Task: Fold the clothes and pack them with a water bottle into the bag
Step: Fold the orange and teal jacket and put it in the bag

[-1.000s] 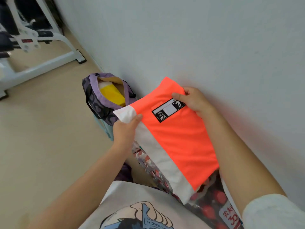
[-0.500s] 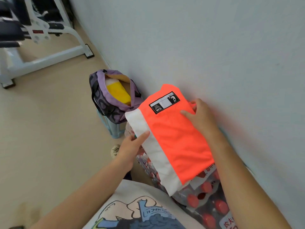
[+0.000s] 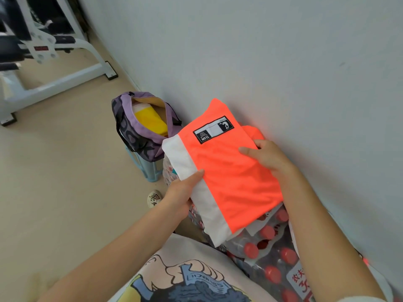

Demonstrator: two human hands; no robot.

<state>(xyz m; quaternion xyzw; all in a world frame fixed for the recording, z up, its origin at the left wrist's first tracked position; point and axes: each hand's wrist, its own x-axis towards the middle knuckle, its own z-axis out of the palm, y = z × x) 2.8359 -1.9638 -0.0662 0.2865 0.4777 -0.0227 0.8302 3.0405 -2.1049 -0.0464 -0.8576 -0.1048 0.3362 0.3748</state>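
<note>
We hold the folded orange garment [image 3: 226,171]: left hand [image 3: 183,195] pinches its white edge, right hand [image 3: 268,158] grips the far side. Light, limp, probably slippery; we support both edges.

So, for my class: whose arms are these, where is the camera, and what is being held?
There is no machine here. A person wears a camera on the head, looking down at their own arms. The left hand and right hand both grip a folded orange and white garment, held above a pack of red-capped water bottles beside the wall. Further off, an open purple bag sits on a small blue stool, with something yellow already inside.
</note>
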